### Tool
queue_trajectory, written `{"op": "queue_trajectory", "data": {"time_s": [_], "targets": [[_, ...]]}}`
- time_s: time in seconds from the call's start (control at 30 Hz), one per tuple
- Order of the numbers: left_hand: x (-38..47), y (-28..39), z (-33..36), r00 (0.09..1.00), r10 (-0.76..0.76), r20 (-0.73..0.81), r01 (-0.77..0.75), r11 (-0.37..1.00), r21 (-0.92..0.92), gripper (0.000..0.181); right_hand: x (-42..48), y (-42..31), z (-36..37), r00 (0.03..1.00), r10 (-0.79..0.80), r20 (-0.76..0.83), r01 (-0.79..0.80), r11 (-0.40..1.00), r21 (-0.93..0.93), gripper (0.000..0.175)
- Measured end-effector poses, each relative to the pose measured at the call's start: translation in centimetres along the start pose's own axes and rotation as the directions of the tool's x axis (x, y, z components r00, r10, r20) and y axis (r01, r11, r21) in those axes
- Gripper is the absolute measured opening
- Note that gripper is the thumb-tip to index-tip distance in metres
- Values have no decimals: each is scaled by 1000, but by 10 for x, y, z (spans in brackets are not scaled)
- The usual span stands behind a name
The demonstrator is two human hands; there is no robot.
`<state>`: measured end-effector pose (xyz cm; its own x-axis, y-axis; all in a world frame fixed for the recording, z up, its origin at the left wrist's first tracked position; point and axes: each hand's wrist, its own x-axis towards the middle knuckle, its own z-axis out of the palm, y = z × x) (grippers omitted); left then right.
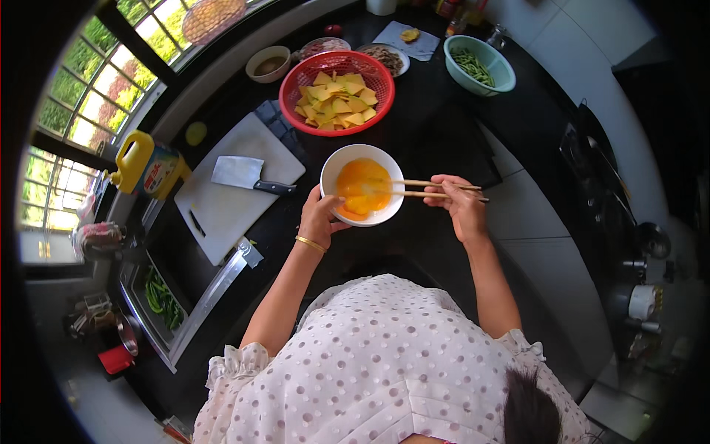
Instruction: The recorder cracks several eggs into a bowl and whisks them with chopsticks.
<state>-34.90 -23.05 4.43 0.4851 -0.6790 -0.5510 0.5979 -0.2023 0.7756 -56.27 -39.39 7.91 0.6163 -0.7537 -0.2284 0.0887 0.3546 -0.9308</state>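
Observation:
My left hand grips the left rim of a white bowl, its thumb over the edge. Inside the bowl is partly mixed raw egg, with yellow yolk and paler streaks. Two wooden chopsticks are held in my right hand, to the right of the bowl. Their far ends reach over the rim into the egg, where the tips are hard to make out. To the left of the bowl, a cleaver with a black handle lies on a white cutting board.
Beyond the bowl stands a red plastic colander of sliced yellow pumpkin or squash. Farther right is a green basin of cut green beans. Small bowls line the back. A yellow jug stands by the window, near a sink holding green peppers.

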Motion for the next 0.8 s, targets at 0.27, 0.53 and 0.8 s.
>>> {"op": "queue_trajectory", "data": {"time_s": [0.27, 0.53, 0.8], "targets": [[44, -11, 99, 984, -47, 171, 32, 995, 90, 61, 0, -10, -99, 999, 37, 14, -39, 990, 134, 27], [101, -44, 247, 964, -102, 245, 77, 991, 112, 58, 27, -47, -241, 993, -10, -116, 36, 972, 231, 27], [162, -56, 385, 935, -194, 297, 141, 971, 191, 60, 71, -88, -358, 951, -77, -298, 154, 958, 244, 26]]}}
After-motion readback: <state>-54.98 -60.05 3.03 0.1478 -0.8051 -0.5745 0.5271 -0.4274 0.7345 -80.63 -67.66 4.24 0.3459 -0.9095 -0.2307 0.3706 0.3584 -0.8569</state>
